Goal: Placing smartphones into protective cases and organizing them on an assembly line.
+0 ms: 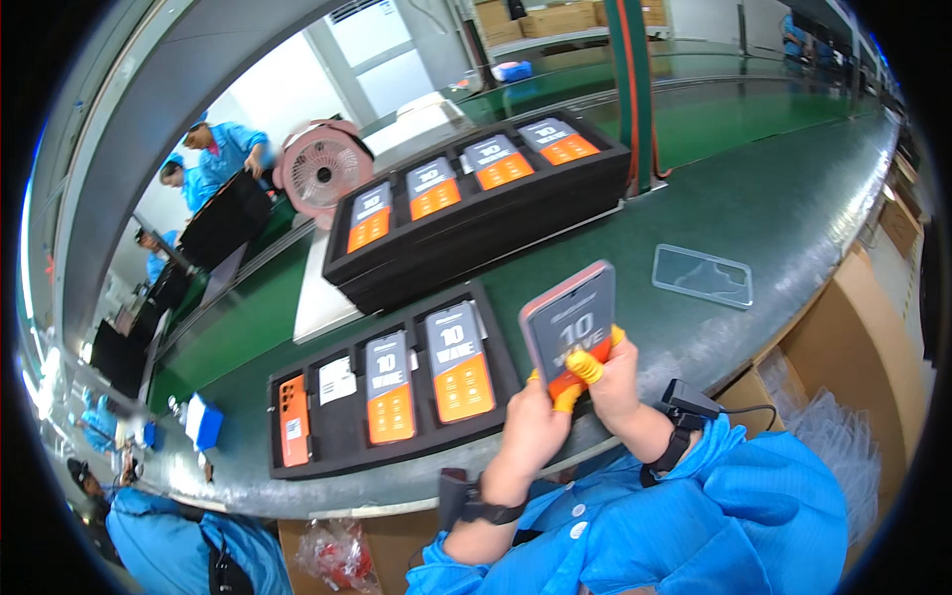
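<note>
A smartphone [567, 322] with a grey and orange printed front is held upright between my two hands, above the bench edge. My left hand [536, 428] grips its lower left corner, and my right hand [613, 375] grips its lower right side; yellow finger cots cover some fingertips. To the left lies a black foam tray [342, 451]. In it sit two face-up phones [461, 362], an orange phone [294, 421] with its camera side up, and a white label [337, 380] in another slot. A clear phone case [702, 276] lies flat right of the held phone.
Behind stands a stack of black foam trays [476, 230] with several phones on top. A green post [631, 99] rises beside it, and a pink fan [322, 169] stands at its left. Right of me, a cardboard box [883, 337] contains clear plastic pieces [828, 456]. Co-workers [223, 149] are at the left.
</note>
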Motion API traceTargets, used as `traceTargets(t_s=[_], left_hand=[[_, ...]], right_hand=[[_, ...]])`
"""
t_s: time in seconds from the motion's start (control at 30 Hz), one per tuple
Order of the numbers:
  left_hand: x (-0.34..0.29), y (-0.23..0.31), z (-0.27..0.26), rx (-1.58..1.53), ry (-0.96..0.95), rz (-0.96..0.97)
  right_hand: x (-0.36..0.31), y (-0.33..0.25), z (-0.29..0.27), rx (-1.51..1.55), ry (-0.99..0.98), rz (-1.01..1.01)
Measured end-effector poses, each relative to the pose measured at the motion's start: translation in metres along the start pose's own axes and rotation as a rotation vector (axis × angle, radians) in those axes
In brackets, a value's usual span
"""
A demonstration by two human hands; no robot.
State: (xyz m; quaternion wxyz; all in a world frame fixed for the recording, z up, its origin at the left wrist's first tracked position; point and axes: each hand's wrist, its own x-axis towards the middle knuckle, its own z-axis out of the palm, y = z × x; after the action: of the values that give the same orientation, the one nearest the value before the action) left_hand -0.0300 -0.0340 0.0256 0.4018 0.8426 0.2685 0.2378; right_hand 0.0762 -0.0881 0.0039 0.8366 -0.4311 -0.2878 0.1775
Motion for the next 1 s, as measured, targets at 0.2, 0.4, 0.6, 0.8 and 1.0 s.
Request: traceTargets(t_s=[0.2,0.4,0.6,0.8,1.0], left_hand=[[-0.002,-0.008,0.004,-0.016,-0.076,-0.039],[-0.008,-0.016,0.012,-0.098,-0.050,-0.142],[-0.033,-0.039,-0.099,-0.972,0.139,-0.048],[-0.060,-0.152,-0.245,-0.423,0.343,-0.307],[-0.065,-0.191,-0.282,-0.322,0.168,-0.626]], right_hand=[[0.003,-0.004,0.001,0.159,0.010,0.129],[0.003,-0.004,-0.001,0.011,-0.050,0.168],[0.055,-0.045,-0.076,-1.198,-0.190,-0.335],[0.089,-0.017,-0.201,-1.799,-0.232,-0.352],[0.110,-0.054,-0.185,-1.705,-0.534,-0.536]])
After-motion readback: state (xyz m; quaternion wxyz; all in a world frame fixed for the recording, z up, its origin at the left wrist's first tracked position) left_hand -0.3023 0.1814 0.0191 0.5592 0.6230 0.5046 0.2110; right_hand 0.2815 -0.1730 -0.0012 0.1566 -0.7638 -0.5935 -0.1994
